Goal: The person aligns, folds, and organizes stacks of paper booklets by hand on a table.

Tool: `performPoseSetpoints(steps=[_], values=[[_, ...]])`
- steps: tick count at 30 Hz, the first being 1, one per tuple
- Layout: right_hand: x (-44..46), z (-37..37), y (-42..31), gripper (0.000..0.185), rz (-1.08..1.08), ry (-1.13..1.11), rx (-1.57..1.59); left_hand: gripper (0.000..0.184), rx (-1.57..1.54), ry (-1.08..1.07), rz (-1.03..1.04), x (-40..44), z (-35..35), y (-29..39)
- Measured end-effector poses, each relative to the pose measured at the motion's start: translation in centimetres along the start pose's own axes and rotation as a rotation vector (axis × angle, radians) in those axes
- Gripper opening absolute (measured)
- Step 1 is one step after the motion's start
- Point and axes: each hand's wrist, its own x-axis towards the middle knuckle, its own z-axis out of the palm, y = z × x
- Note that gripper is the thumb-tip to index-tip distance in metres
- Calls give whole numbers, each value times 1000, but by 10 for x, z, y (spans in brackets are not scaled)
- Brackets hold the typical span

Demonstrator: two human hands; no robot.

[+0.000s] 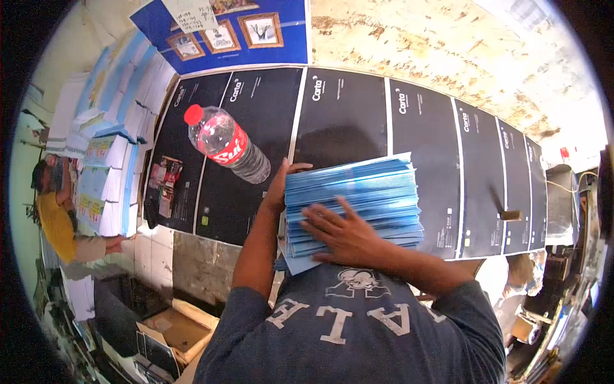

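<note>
A thick stack of blue sheets (384,192), its many edges fanned in layers, lies on the black-covered table against my chest. My left hand (279,184) holds the stack at its left end, with fingers bent round the far left corner; part of that hand is hidden by the sheets. Across the top of the stack my right hand (342,230) lies flat, fingers spread and slightly blurred. A few sheets stick out at the near left corner. Just left of my left hand is a clear plastic bottle (256,168) with a red cap and red label, tilted in this view.
Black panels printed "Carta" cover the table (345,128). Tall piles of printed paper (105,185) stand at the left, near a person in a yellow top (56,217). A small brownish block (510,216) sits on the right side. An open cardboard box (176,329) is below left.
</note>
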Motion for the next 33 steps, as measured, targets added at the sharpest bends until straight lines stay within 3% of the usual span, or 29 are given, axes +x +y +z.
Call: performPoseSetpoints(steps=[4,9,12,15,17,18,20,21,23,25,27,33], values=[[46,30,2,78,-22,103,-155,76,-3,-7,-84,-6,5,20],[42,12,16,85,-15,129,14,57,41,-116,-160,8,-5,30],[24,-24,55,90,444,225,14,48,217,-121,-92,12,-17,30],[12,-12,97,90,501,119,-62,49,466,-132,-55,10,0,48],[11,-31,103,91,469,173,44,48,946,-165,-4,1,17,74],[14,-32,112,91,459,165,53,48,943,-153,-14,-6,36,89],[18,-30,128,88,650,-26,31,62,1560,18,-238,-9,86,105],[20,-16,134,86,593,52,-11,62,1556,24,-253,-8,95,85],[20,-27,135,87,597,-8,59,79,1930,137,387,-15,101,40],[13,-24,134,88,590,-97,127,83,1933,119,291,-23,104,34],[10,-17,134,88,516,31,26,88,1948,119,218,-22,108,36],[3,-19,136,88,474,7,130,83,1997,156,323,-27,111,35]])
